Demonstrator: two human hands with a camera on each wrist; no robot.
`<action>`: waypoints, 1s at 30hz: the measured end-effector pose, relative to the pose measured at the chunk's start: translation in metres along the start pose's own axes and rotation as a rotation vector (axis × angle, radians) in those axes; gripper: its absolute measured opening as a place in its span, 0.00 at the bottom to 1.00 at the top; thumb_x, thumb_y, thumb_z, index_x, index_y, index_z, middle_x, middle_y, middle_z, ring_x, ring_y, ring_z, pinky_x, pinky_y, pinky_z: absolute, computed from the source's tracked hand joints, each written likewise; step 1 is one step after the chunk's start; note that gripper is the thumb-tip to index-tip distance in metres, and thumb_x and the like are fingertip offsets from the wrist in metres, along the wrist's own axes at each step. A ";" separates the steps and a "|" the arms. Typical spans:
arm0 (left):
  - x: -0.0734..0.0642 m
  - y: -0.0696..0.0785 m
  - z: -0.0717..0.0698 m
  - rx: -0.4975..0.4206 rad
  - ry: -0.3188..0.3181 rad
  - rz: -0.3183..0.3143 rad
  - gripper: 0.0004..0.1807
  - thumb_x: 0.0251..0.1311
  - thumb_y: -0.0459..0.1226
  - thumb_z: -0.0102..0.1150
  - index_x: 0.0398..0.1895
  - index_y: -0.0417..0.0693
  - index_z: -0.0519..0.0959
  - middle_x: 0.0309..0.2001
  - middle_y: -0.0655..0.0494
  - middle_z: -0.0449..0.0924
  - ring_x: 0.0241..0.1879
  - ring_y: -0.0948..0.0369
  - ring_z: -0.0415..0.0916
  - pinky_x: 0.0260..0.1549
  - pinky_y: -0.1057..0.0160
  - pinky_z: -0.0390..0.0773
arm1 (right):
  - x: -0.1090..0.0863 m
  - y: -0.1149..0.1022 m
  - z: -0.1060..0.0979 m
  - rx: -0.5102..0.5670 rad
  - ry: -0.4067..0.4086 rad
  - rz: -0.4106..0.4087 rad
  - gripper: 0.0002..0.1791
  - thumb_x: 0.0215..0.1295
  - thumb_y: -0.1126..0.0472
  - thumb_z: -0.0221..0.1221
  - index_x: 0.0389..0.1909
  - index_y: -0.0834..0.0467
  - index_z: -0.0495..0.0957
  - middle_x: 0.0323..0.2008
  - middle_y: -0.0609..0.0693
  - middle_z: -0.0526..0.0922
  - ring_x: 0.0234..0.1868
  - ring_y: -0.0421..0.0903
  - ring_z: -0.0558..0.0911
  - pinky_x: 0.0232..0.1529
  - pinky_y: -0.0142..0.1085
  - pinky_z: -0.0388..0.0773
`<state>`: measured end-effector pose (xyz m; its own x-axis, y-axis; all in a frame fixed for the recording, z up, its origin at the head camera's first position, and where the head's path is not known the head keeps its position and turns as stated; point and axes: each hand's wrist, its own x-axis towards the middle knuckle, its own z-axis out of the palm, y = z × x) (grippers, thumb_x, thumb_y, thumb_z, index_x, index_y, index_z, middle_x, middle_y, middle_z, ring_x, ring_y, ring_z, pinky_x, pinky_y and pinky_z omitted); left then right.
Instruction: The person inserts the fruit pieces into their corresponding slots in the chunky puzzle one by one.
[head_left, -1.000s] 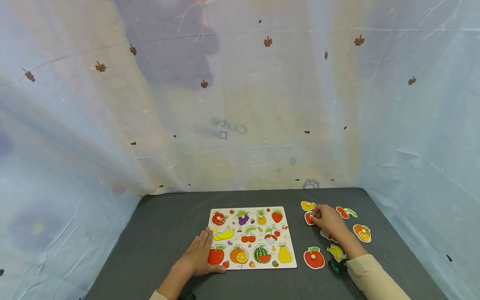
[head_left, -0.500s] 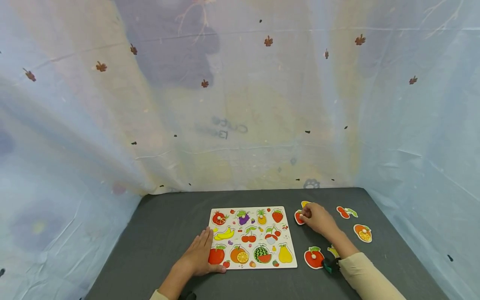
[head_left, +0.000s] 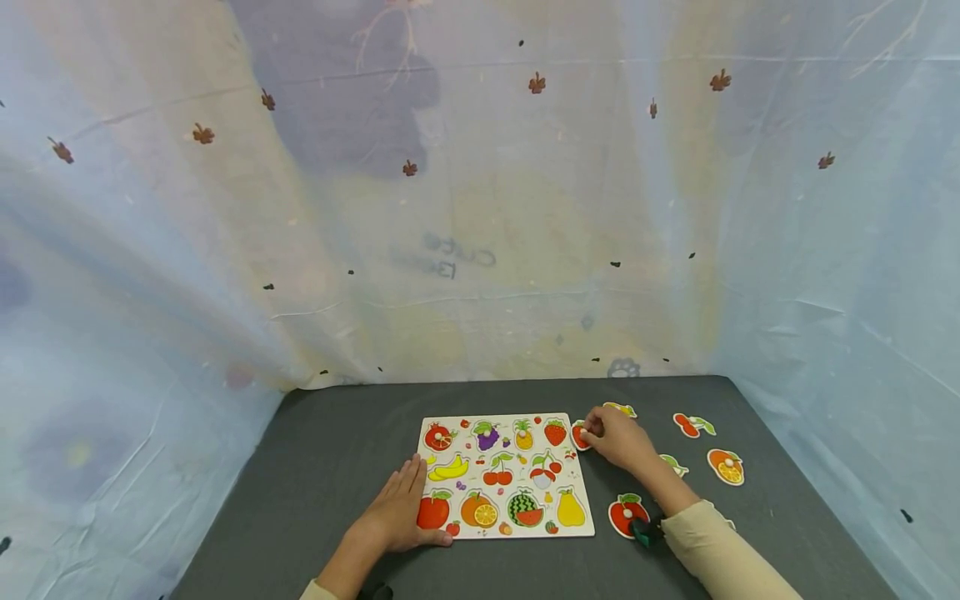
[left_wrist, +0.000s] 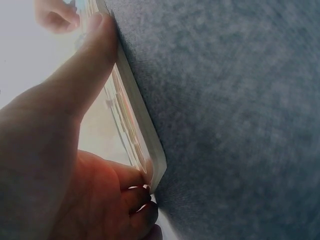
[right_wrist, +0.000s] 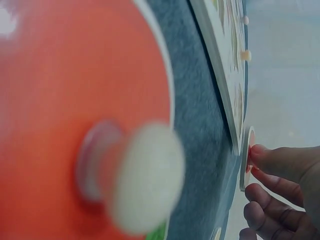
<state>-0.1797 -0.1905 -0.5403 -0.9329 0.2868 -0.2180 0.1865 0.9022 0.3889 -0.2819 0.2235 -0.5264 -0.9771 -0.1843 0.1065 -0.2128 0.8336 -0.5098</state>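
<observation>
Head and wrist views of two hands at a fruit board (head_left: 582, 530) on a dark table (head_left: 337, 458). The left hand (head_left: 397, 508) lies with its fingers extended along the board's left side, thumb at the near left corner. The right hand (head_left: 622, 440) pinches a red piece (head_left: 577, 437) between thumb and finger, its remaining fingers bent. This piece is just beside the board's far right corner, near the printed strawberry (head_left: 555, 432); whether it touches the board cannot be told. Below the right forearm lies the apple piece (head_left: 621, 510), its pale knob (right_wrist: 147, 180) large in the right wrist view. A yellow piece (head_left: 622, 410) shows partly behind the right hand; farther right lie the cherry piece (head_left: 686, 425) and, nearer the person, the orange piece (head_left: 724, 468).
</observation>
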 end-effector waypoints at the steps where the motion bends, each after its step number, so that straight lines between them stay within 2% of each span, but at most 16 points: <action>1: -0.001 0.002 -0.002 0.002 -0.001 -0.007 0.76 0.46 0.67 0.81 0.84 0.30 0.51 0.86 0.34 0.46 0.84 0.38 0.46 0.82 0.38 0.49 | 0.000 -0.002 0.001 -0.002 -0.001 -0.001 0.09 0.69 0.59 0.73 0.36 0.55 0.81 0.31 0.47 0.76 0.30 0.45 0.73 0.33 0.40 0.71; 7: -0.002 0.004 -0.003 0.042 -0.002 -0.018 0.74 0.48 0.66 0.80 0.85 0.31 0.50 0.86 0.35 0.47 0.84 0.39 0.47 0.82 0.39 0.50 | 0.003 -0.010 0.006 -0.006 -0.009 -0.019 0.08 0.70 0.58 0.72 0.36 0.53 0.81 0.32 0.47 0.76 0.31 0.44 0.73 0.34 0.41 0.73; 21: -0.001 0.003 -0.003 0.022 -0.002 -0.020 0.75 0.48 0.67 0.80 0.85 0.32 0.50 0.86 0.35 0.46 0.84 0.39 0.46 0.82 0.39 0.50 | 0.010 -0.030 0.012 0.005 -0.011 -0.063 0.08 0.71 0.59 0.72 0.37 0.53 0.81 0.33 0.47 0.75 0.31 0.43 0.73 0.33 0.40 0.72; 30: -0.001 0.004 -0.003 0.034 -0.002 -0.028 0.75 0.47 0.67 0.81 0.85 0.32 0.50 0.86 0.35 0.47 0.84 0.39 0.47 0.82 0.39 0.51 | 0.016 -0.034 0.012 0.010 -0.043 -0.069 0.08 0.72 0.59 0.71 0.36 0.53 0.80 0.33 0.49 0.74 0.30 0.45 0.72 0.31 0.39 0.71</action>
<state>-0.1792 -0.1882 -0.5360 -0.9372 0.2619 -0.2305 0.1707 0.9204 0.3518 -0.2903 0.1864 -0.5178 -0.9590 -0.2636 0.1045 -0.2792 0.8131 -0.5109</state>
